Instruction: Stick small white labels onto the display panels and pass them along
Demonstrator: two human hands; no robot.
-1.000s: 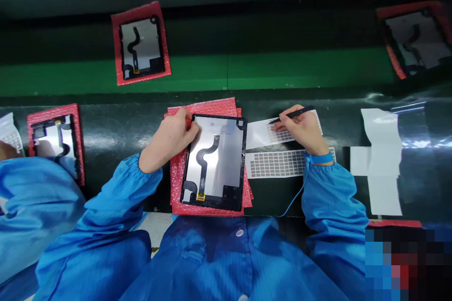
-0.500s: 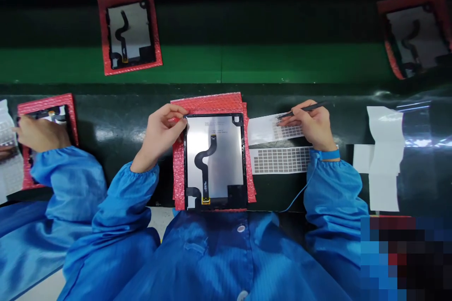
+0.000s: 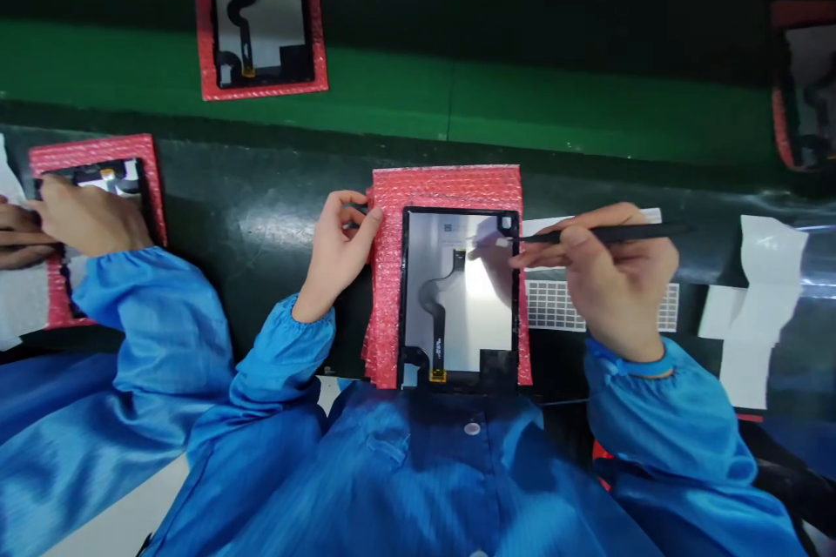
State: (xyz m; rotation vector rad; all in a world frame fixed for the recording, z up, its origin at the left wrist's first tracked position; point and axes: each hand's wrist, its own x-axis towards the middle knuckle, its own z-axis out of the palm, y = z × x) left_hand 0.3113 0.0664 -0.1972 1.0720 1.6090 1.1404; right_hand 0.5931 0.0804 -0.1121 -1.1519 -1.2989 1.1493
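Observation:
A display panel [image 3: 480,313] lies on a stack of red bubble-wrap bags [image 3: 450,183] in front of me. It has a silvery back, a black frame and a curved black flex cable [image 3: 439,326]. My left hand [image 3: 343,252] is closed at the stack's left edge, thumb on top and fingers curled at the side. My right hand [image 3: 610,278] grips black tweezers [image 3: 614,234], whose tips are at the panel's upper right edge. Whether the tips hold anything is too small to tell. Partly under my right hand lies a white sheet with a grid of small grey stickers [image 3: 555,305].
A co-worker's hand [image 3: 97,213] works over another panel on a red bag [image 3: 157,191] at the left. Across the green strip lie a panel on a bag [image 3: 265,17] and one more [image 3: 813,78] at far right. White paper strips [image 3: 761,305] lie at the right.
My right hand has carried the tweezers left from the sticker sheets to the panel's upper right edge. My left hand has shifted from the panel's upper left corner to the bags' edge. The view has shifted.

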